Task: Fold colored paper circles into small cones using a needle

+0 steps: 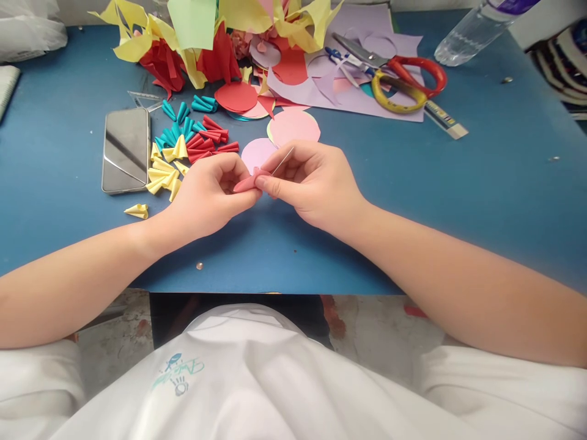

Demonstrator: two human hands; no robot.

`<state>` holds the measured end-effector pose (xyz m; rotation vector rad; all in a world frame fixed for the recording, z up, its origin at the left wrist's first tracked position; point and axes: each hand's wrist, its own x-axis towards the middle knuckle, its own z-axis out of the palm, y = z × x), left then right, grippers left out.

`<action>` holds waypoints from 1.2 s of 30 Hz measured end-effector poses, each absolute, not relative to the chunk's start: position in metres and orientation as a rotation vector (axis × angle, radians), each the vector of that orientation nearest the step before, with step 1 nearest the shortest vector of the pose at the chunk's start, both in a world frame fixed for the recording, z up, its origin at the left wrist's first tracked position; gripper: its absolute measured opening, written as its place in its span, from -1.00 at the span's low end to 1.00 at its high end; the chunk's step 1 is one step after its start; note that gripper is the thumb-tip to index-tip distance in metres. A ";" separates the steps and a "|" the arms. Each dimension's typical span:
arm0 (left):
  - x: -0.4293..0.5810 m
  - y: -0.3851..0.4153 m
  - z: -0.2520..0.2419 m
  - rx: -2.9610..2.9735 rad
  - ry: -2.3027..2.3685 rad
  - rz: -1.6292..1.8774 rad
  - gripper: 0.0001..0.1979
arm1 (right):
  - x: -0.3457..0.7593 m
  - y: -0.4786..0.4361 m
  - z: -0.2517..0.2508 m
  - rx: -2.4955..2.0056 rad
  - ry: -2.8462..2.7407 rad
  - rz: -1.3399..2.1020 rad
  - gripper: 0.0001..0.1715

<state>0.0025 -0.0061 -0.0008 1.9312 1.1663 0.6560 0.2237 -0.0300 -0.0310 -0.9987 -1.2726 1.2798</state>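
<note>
Between my fingertips, above the front part of the table, is a small piece of pink paper (247,183) rolled into a narrow cone. My left hand (206,198) pinches its left end. The thumb and fingers of my right hand (323,186) close on its right end, where a thin needle-like rod (283,161) sticks up at a slant. Just behind my hands lie a pink paper circle (296,127) and a lilac one (255,154), both partly covered. Yellow paper cones (162,177), red cones (213,139) and teal cones (177,131) are heaped beside my left hand.
A phone (126,150) lies left of the cones. Scissors (398,76) rest on lilac paper sheets (348,101) at the back right, near a water bottle (472,33). Crumpled coloured paper (169,61) is piled at the back. The blue table (284,263) ends close to my body.
</note>
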 end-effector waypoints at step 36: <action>0.006 -0.010 0.010 1.721 1.219 0.702 -0.61 | 0.227 -0.024 -0.037 -1.033 -1.322 1.268 -0.45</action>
